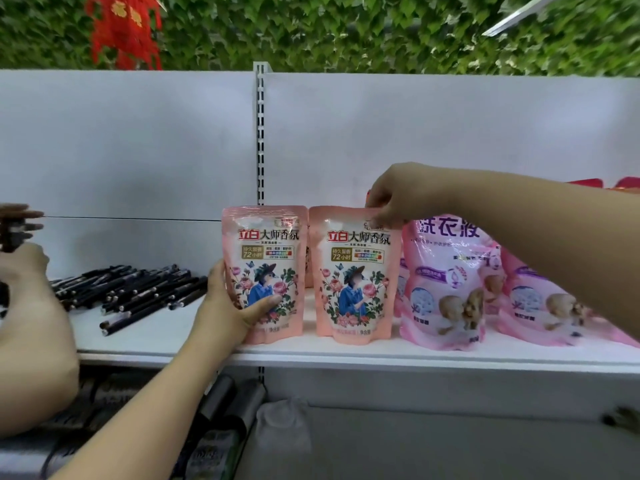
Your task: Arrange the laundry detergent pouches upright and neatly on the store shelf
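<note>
Two peach-pink detergent pouches stand side by side at the front of the white shelf (346, 355), both upright and facing out. The left pouch (265, 271) is held low down by the left hand (235, 306): the thumb lies across its printed front and the palm wraps its left edge, while the fingers behind cannot be seen. The right pouch (355, 275) is pinched at its top seal by the right hand (391, 199), which reaches in from the right over the pink-and-lilac pouches (446, 285). Those lean and slump against one another and are not yet straightened.

Judging by their look, these are soft film bags filled with liquid, fairly heavy for their size. The walls will give under pressure and the contents will shift, so a squeeze in the middle would bulge the bag rather than steer it. The glossy film is likely slippery. The flat top seal is the stiffest part and a good spot for a pinch to tip or square up the bag; the gusseted bottom is what carries the weight, so a hand cupped low at the side steadies it best. Set down unevenly, a pouch would probably sag sideways like the lilac ones.

Further left on the shelf lies a heap of black pens (131, 292), and another person's hand (20, 268) is at the picture's edge.
</note>
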